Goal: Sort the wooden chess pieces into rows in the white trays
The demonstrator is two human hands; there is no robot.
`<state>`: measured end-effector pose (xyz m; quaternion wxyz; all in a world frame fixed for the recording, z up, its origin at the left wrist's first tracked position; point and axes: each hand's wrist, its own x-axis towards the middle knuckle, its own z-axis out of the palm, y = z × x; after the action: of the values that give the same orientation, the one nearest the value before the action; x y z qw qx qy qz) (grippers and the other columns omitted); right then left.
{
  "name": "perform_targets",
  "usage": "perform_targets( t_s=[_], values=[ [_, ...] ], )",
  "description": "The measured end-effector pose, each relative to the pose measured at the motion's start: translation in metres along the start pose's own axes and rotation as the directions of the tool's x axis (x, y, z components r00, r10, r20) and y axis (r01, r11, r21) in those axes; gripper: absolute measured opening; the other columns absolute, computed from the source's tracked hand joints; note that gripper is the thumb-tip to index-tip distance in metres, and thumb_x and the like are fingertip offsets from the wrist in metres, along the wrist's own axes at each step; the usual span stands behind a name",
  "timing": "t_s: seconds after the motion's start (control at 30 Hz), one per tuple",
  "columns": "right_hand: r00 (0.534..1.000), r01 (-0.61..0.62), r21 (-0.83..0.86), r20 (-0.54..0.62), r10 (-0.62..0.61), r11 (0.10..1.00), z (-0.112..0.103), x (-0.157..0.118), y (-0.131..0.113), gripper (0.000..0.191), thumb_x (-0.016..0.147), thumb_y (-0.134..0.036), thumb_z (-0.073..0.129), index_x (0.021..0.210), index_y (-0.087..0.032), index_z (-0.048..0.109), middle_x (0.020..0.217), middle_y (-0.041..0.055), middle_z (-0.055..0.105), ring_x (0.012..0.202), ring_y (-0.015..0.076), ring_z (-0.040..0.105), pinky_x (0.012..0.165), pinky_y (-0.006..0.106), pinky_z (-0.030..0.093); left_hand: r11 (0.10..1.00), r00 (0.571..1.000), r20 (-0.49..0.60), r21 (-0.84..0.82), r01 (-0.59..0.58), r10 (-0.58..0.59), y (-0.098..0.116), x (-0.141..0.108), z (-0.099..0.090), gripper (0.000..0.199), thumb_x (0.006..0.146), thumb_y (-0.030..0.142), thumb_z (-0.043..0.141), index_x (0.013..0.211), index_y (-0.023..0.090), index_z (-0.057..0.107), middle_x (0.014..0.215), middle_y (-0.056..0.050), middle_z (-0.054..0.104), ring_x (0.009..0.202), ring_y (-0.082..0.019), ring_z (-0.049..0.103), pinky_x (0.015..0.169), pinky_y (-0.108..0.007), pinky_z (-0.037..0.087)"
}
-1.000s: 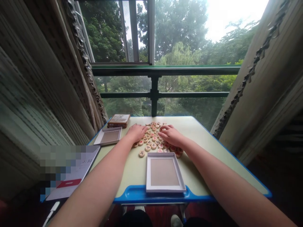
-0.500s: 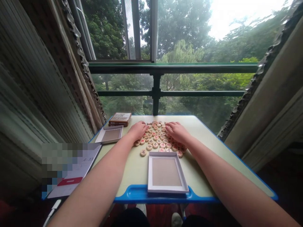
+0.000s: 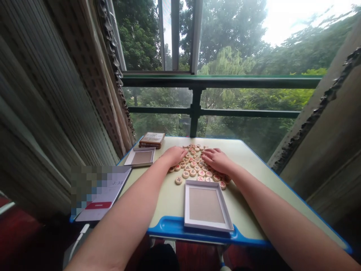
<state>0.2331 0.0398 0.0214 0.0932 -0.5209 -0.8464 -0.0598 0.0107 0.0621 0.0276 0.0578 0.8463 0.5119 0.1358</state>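
Observation:
Round wooden Chinese chess pieces (image 3: 193,168) with red or black characters lie in a loose cluster on the pale table. My left hand (image 3: 175,155) rests at the cluster's left edge, fingers stretched forward and touching pieces. Over its right side lies my right hand (image 3: 216,159), palm down with the fingers extended and covering some pieces. Neither hand shows a piece held in it. Just in front of the cluster, a shallow white box tray (image 3: 207,205) sits at the table's near edge. Its inside is bare.
A second shallow tray (image 3: 140,163) lies at the left, with a stacked flat box (image 3: 152,139) behind it. A tablet (image 3: 103,195) with a timer display stands by the left edge. The table (image 3: 262,188) has a blue rim; railing (image 3: 225,81) and curtains surround it.
The view has swung left, so everything appears farther right. My two hands have come slightly closer together over the pieces. The trays and boxes keep their places.

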Motion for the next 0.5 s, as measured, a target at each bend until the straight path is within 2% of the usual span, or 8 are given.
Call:
perform_targets(
  t_s=[0.13,0.23,0.33,0.43,0.5],
  values=[
    [0.999,0.048,0.007,0.012,-0.048,0.999,-0.001,0.000,-0.001,0.046,0.093,-0.042,0.025,0.117,-0.023,0.059,0.122,0.0045,0.059,0.112,0.0216,0.048,0.099,0.038,0.029,0.998,0.997,-0.050,-0.011,-0.057,0.056,-0.002,0.003,0.003,0.043,0.091,0.041,0.028,0.100,0.023,0.066,0.115,-0.004,0.064,0.106,-0.020,0.055,0.093,-0.028,0.039],
    [1.000,0.009,0.000,0.016,-0.009,1.000,0.001,0.001,0.002,0.048,0.092,-0.045,0.024,0.113,-0.023,0.061,0.118,0.0061,0.061,0.108,0.0222,0.049,0.096,0.037,0.031,0.995,0.995,-0.041,-0.021,-0.093,0.092,-0.005,0.005,0.006,0.041,0.090,0.040,0.029,0.101,0.024,0.066,0.116,-0.003,0.063,0.109,-0.019,0.054,0.095,-0.026,0.037],
    [0.999,-0.047,0.005,0.009,0.047,0.999,0.002,0.001,0.005,0.051,0.091,-0.051,0.023,0.118,-0.025,0.059,0.118,0.0068,0.060,0.107,0.0239,0.048,0.093,0.038,0.032,0.996,0.996,-0.012,-0.012,-0.086,0.086,-0.006,0.006,0.008,0.041,0.090,0.041,0.031,0.098,0.023,0.067,0.111,-0.004,0.065,0.107,-0.020,0.055,0.095,-0.026,0.038],
    [0.994,-0.104,0.010,0.013,0.104,0.994,0.002,0.000,0.007,0.053,0.090,-0.055,0.022,0.123,-0.029,0.055,0.120,0.0064,0.058,0.106,0.0256,0.046,0.091,0.040,0.033,0.996,0.996,-0.023,0.007,-0.089,0.089,-0.007,0.007,0.010,0.043,0.090,0.041,0.030,0.093,0.021,0.068,0.107,-0.006,0.066,0.105,-0.020,0.055,0.095,-0.028,0.038],
    [0.994,-0.106,0.014,0.027,0.105,0.994,0.002,0.000,0.007,0.052,0.090,-0.055,0.022,0.121,-0.031,0.056,0.121,0.0058,0.057,0.106,0.0257,0.046,0.091,0.041,0.033,0.994,0.994,-0.039,0.011,-0.106,0.106,-0.008,0.008,0.011,0.044,0.091,0.040,0.028,0.095,0.021,0.067,0.111,-0.006,0.065,0.108,-0.021,0.053,0.097,-0.030,0.037]
  ],
)
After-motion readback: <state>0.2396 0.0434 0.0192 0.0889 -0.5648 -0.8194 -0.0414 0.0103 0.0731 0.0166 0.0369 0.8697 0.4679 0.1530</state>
